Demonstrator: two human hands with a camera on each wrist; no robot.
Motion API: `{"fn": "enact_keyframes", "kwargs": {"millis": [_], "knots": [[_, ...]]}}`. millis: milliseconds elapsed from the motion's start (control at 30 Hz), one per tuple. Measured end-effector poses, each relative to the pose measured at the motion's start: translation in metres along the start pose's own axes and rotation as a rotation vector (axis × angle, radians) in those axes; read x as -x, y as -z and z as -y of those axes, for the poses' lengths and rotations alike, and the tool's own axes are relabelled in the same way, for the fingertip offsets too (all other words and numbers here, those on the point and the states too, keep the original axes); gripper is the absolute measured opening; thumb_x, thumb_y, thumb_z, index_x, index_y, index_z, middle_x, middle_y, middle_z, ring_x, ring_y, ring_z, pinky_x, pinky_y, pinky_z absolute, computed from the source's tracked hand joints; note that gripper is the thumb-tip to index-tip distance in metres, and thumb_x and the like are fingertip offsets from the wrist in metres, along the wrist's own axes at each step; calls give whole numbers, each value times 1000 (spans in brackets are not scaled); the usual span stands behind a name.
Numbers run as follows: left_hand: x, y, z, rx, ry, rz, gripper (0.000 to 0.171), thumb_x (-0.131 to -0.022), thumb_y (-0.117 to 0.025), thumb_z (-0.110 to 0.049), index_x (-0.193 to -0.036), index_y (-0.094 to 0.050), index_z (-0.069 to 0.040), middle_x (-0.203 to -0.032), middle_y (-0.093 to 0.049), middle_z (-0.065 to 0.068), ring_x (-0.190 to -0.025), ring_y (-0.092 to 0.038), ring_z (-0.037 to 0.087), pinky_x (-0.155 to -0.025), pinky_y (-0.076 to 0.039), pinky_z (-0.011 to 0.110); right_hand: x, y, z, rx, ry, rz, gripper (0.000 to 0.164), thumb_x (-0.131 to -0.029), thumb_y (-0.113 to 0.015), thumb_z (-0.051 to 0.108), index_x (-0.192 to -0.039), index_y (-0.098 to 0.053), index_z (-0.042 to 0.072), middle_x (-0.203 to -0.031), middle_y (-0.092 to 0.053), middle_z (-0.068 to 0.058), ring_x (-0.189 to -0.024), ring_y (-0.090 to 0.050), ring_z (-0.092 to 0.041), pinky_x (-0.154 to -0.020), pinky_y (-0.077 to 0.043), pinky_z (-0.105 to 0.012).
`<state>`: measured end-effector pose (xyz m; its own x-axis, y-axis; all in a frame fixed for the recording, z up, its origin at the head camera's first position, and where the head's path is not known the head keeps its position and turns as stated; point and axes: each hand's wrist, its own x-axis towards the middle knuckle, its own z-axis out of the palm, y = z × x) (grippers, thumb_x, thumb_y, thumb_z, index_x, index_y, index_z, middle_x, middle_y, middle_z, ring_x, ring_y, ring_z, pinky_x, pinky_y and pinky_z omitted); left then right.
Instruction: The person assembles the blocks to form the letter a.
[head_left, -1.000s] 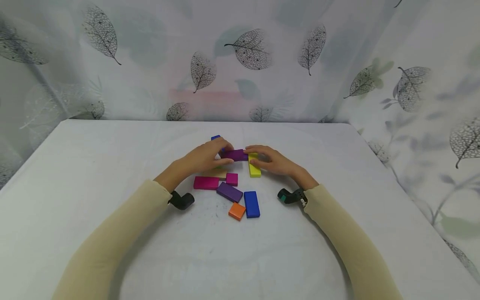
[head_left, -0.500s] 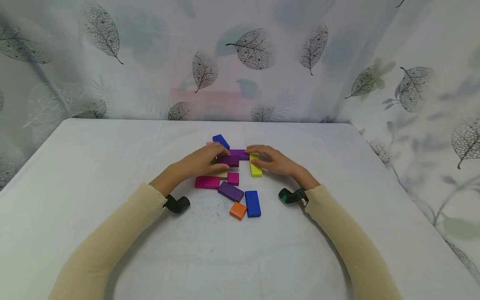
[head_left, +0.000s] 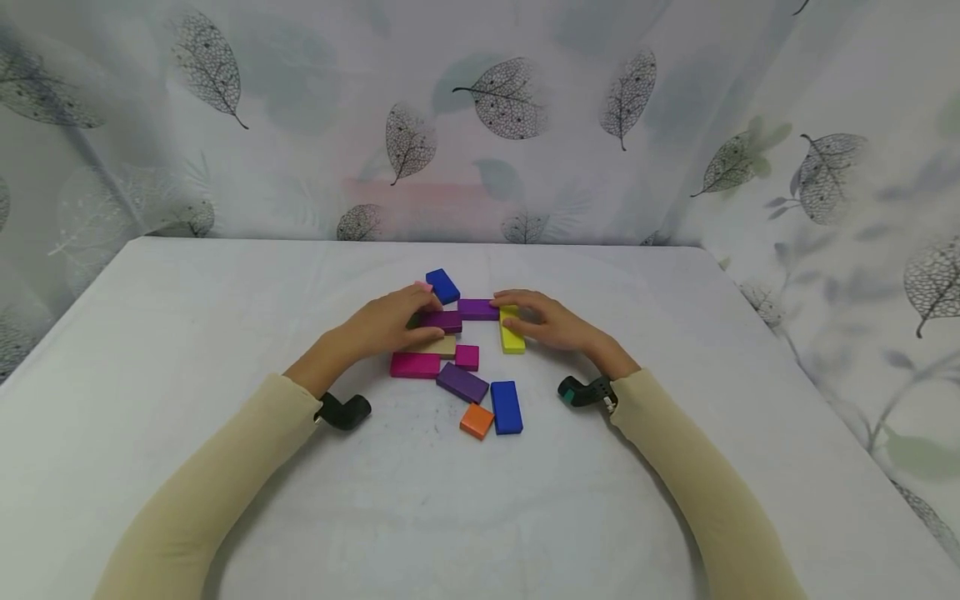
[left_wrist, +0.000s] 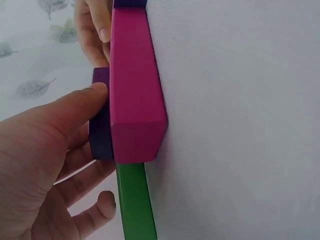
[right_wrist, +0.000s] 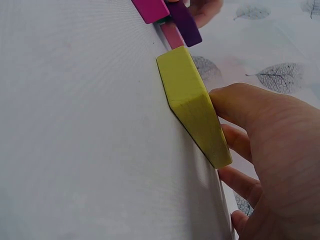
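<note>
My left hand (head_left: 390,322) pinches a dark purple block (head_left: 441,322) between thumb and fingers. In the left wrist view this block stands above a green block (left_wrist: 135,200), beside a magenta block (left_wrist: 136,75). Over on the right, my right hand (head_left: 551,321) has its thumb and fingers about a yellow block (head_left: 512,333). The right wrist view shows that thumb against the yellow block's side. Another purple block (head_left: 478,310) lies between the hands, its right end by the yellow block. A beige block (head_left: 444,346) is partly hidden under my left hand.
Closer to me lie a small magenta block (head_left: 467,357), a violet block (head_left: 462,382), an orange block (head_left: 477,422) and a blue block (head_left: 506,407). Behind the left hand are another blue block (head_left: 442,286) and a pink block (head_left: 423,287). A white cloth covers the table (head_left: 300,500).
My left hand has drawn back left and slightly nearer with the dark purple block, uncovering the other purple block and the far blue one. The right hand stays at the yellow block.
</note>
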<state>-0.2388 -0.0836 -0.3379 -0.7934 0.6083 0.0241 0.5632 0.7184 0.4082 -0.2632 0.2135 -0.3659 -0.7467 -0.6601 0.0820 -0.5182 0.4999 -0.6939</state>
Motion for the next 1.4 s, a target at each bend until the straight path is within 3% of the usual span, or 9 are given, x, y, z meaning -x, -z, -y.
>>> {"fn": "enact_keyframes", "kwargs": {"millis": [433,667,867,1133,1400], "knots": [[-1,-3,0,-78,73,-44,42,-92,-66,-36,-119,-64,-3,-117,-62,12,-105,-57,24,-92,-50,43,-1,-3,1,-13,-15,5,41,-98,-58,11,-138,-52,3,-149,-42,-17,-142,-31,-33,-115,-21,-55],[-5,-4,1,-35,111,-65,43,-90,-69,-36,-118,-66,-4,-113,-66,10,-101,-58,24,-88,-51,42,-4,-4,3,-27,-10,4,43,-97,-58,8,-138,-51,-1,-149,-42,-21,-142,-31,-36,-115,-21,-58],[-5,-4,1,7,141,-87,40,-89,-71,-37,-116,-68,-7,-109,-68,9,-97,-59,23,-82,-52,41,-5,-2,3,-5,-25,12,42,-99,-57,13,-139,-52,6,-150,-41,-15,-143,-30,-32,-115,-21,-55],[-6,-4,3,-28,143,-108,42,-91,-67,-37,-119,-67,-7,-118,-66,12,-114,-57,28,-93,-49,46,-5,-2,2,0,-44,6,42,-99,-56,17,-140,-51,7,-151,-40,-15,-143,-29,-33,-115,-20,-58],[-9,-9,4,-52,136,-111,43,-92,-65,-38,-120,-67,-6,-126,-63,14,-119,-54,32,-97,-47,49,-2,-3,2,-10,-42,-3,42,-99,-56,15,-140,-51,6,-151,-40,-14,-143,-29,-32,-115,-19,-57]]}}
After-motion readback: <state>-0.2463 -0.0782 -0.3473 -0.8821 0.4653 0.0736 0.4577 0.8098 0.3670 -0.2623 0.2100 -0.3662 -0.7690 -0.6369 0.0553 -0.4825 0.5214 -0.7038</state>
